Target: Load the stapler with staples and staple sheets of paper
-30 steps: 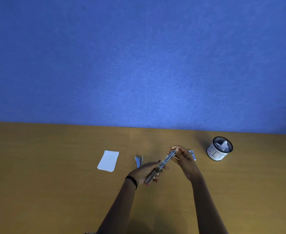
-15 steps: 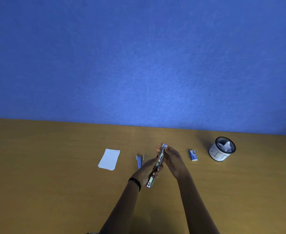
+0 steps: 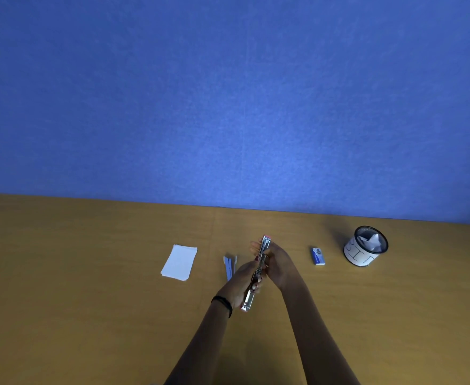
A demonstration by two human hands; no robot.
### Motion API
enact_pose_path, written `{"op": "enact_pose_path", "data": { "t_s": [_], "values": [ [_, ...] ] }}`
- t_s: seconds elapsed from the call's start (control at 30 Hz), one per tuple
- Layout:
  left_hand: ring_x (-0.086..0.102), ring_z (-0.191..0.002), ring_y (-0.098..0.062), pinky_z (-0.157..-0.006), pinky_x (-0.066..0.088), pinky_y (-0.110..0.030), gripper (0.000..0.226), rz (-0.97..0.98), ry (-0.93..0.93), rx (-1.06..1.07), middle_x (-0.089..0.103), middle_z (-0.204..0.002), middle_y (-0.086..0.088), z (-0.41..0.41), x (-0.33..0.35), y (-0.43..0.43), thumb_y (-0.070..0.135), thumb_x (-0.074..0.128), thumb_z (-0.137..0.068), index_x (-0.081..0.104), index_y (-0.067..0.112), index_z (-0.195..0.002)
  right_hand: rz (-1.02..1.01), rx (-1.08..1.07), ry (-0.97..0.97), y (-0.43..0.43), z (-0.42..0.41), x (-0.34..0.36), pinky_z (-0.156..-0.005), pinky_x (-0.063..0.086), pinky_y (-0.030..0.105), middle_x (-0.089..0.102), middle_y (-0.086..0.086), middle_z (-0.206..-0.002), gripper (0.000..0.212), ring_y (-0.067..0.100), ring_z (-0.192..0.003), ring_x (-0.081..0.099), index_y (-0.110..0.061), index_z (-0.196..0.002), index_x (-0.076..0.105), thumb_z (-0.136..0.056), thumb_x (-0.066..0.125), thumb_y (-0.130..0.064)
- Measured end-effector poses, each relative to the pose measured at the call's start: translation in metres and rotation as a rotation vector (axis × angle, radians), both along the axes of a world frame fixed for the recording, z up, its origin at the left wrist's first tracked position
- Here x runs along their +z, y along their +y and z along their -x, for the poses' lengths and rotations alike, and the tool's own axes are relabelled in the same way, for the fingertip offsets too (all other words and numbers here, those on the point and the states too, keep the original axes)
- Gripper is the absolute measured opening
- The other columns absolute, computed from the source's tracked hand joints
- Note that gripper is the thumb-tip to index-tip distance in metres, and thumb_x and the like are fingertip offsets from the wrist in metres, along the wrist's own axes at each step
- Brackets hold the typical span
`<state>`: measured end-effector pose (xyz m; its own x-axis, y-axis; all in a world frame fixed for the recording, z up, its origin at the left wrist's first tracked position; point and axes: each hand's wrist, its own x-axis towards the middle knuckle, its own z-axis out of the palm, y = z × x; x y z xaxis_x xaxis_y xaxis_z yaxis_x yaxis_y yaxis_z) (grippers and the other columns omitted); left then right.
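Note:
A long silver stapler (image 3: 258, 272), swung open flat, is held above the wooden desk (image 3: 89, 301) between both hands. My left hand (image 3: 240, 284) grips its near half from the left. My right hand (image 3: 276, 263) closes on its far half from the right. A small blue staple box (image 3: 318, 256) lies on the desk to the right of my hands. A small stack of white paper sheets (image 3: 179, 262) lies to the left. Bluish strips (image 3: 229, 266) lie just left of my left hand, partly hidden by it.
A black mesh cup (image 3: 365, 250) with a white label and crumpled paper inside stands at the far right. A blue partition wall (image 3: 228, 107) rises along the desk's far edge.
The stapler has turned from a slant to nearly straight away from me. My right hand shifted left, uncovering the blue staple box, and closed against the stapler.

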<state>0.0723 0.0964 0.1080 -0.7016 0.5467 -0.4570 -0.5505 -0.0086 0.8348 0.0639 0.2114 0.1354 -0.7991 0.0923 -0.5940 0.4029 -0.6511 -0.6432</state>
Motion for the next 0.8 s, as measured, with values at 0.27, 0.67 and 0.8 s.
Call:
{"op": "enact_pose_path", "data": {
  "t_s": [0.27, 0.67, 0.8],
  "values": [
    [0.032, -0.041, -0.004, -0.041, 0.028, -0.016, 0.027, 0.002, -0.039, 0.081, 0.041, -0.056, 0.005, -0.002, -0.007, -0.003, 0.023, 0.031, -0.102, 0.047, 0.012, -0.084, -0.003, 0.045, -0.011, -0.003, -0.003, -0.005, -0.072, 0.043, 0.028, 0.068, 0.005, -0.1, 0.037, 0.016, -0.09, 0.061, -0.011, -0.098, 0.061, -0.084, 0.03, 0.004],
    [0.034, -0.04, -0.002, -0.041, 0.028, -0.015, 0.032, -0.035, -0.054, 0.214, 0.041, -0.059, 0.004, 0.002, -0.006, 0.002, 0.026, 0.029, -0.104, 0.048, 0.014, -0.082, -0.166, 0.009, 0.015, -0.013, -0.012, -0.015, -0.055, 0.033, 0.03, 0.05, 0.006, -0.063, 0.023, 0.018, -0.056, 0.041, -0.008, -0.069, 0.054, -0.085, 0.04, -0.001],
    [0.034, -0.041, -0.002, -0.041, 0.029, -0.015, 0.031, -0.029, -0.056, 0.239, 0.04, -0.063, 0.002, 0.003, -0.005, 0.003, 0.027, 0.029, -0.104, 0.05, 0.014, -0.085, -0.208, -0.016, 0.028, -0.015, -0.014, -0.014, -0.058, 0.036, 0.029, 0.053, 0.005, -0.064, 0.023, 0.017, -0.06, 0.045, -0.008, -0.069, 0.058, -0.086, 0.045, -0.002]
  ]
}}
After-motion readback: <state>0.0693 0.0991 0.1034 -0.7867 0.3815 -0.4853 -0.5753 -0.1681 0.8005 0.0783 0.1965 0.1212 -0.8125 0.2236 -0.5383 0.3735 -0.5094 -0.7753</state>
